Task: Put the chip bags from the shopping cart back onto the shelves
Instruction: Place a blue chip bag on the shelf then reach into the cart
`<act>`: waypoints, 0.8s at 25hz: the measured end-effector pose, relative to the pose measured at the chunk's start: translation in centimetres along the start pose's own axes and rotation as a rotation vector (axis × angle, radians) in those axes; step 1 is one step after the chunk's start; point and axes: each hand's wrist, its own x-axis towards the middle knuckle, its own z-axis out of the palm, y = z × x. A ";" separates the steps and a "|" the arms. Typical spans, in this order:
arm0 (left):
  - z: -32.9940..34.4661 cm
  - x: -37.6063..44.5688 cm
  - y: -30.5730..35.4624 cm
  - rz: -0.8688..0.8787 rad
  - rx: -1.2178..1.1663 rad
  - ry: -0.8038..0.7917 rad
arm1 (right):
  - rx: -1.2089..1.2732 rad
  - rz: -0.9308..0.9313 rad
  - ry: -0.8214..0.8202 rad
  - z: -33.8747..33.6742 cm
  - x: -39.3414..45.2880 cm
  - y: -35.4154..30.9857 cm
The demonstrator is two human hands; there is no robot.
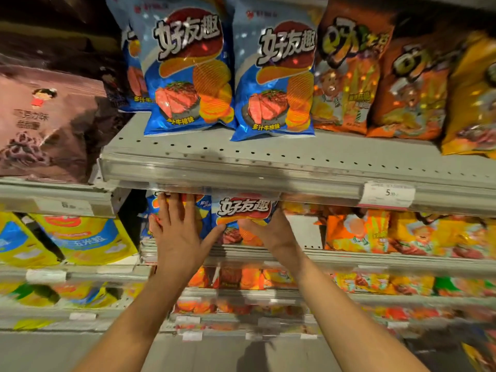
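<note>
- Two bare hands reach into a supermarket snack aisle, working at the second shelf [375, 257] from the top, whose front lip runs just under them. Above it the top shelf [241, 167] juts forward, leaving only a low opening, so a bag pushed in tilted could catch on its underside and crumple.
- Several blue chip bags [188, 76] stand upright on the top shelf with orange bags [349, 84] to their right; they sit well back from the edge and look safe from a knock.
- One blue chip bag [243, 210], the one being put back, stands at the front of the second shelf, its top tucked under the shelf above. Being light and puffy, it would likely tip forward off the lip if let go before it settles.
- The left hand [177, 229] lies flat, fingers [171, 208] straight and spread, pressing on a neighbouring blue bag [153, 205]. Too hard a push could shove that bag backward or crush the chips.
- The right hand [268, 229] holds the returned bag's lower right side; its fingers are hidden behind the bag, so how tightly they curl cannot be told. A loose hold risks a slip.
- No shopping cart is in view.
</note>
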 end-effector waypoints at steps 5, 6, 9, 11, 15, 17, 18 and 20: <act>0.3 -2.2 0.3 0.217 -0.045 0.142 | -0.286 -0.231 0.403 0.6 -4.1 -0.7; 0.7 -2.9 0.8 0.343 -0.015 0.150 | -0.271 -0.271 0.333 0.4 -4.5 -0.7; 1.5 -4.3 2.6 0.433 -0.014 0.021 | -0.573 -0.246 0.027 -0.5 -3.9 -1.2; 1.5 -4.8 3.9 0.327 -0.007 -0.063 | -0.574 -0.206 0.003 -1.7 -4.0 -1.0; 1.1 -6.5 9.5 0.430 -0.062 0.051 | -0.230 -0.320 0.140 -7.8 -7.9 0.8; 2.3 -8.4 15.5 0.563 -0.110 0.043 | -0.142 -0.297 0.234 -13.6 -11.2 3.0; 3.2 -9.5 19.0 0.607 -0.147 0.021 | -0.139 -0.294 0.289 -16.9 -13.0 4.3; 5.5 -12.3 26.2 0.677 -0.207 -0.052 | -0.167 -0.230 0.415 -24.1 -16.7 7.2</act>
